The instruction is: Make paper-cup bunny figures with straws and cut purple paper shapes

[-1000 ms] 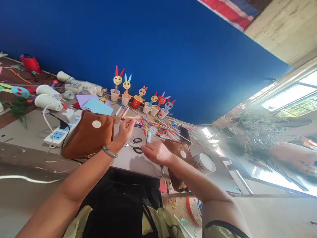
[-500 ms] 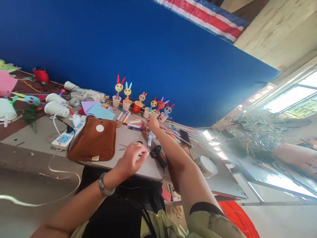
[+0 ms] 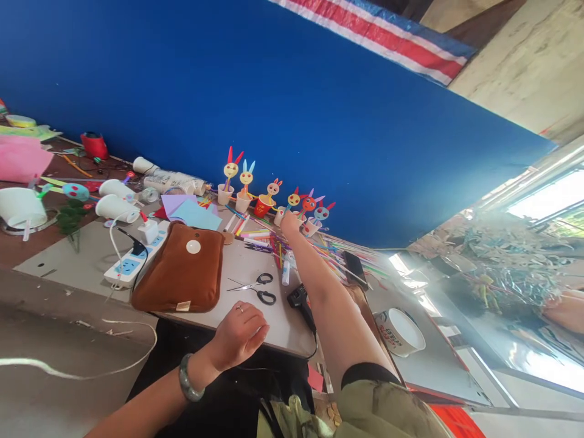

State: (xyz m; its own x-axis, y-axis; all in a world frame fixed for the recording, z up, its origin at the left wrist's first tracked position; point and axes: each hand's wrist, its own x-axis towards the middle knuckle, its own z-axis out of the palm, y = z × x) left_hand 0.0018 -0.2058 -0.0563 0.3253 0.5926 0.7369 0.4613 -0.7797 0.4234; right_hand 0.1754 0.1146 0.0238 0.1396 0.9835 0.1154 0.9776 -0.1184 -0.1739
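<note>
Drawn back toward the near edge of the table (image 3: 246,261) since half a second ago is the left hand (image 3: 241,331), and the scissors (image 3: 256,286) are left uncovered. It is loosely curled; whether fingers and thumb meet cannot be told. Well apart, the right hand (image 3: 291,224) is held out, as before, at a partly hidden white cup (image 3: 278,217); any grip cannot be made out. Set before the blue wall (image 3: 274,91), the cup is topped by a yellow-faced figure (image 3: 293,199), its long axis tilted slightly rightward, red ears (image 3: 297,191) pointed up.

Bright daylight from the window (image 3: 554,198) at right, hazy glare washing that side, stretched, soft edges
</note>
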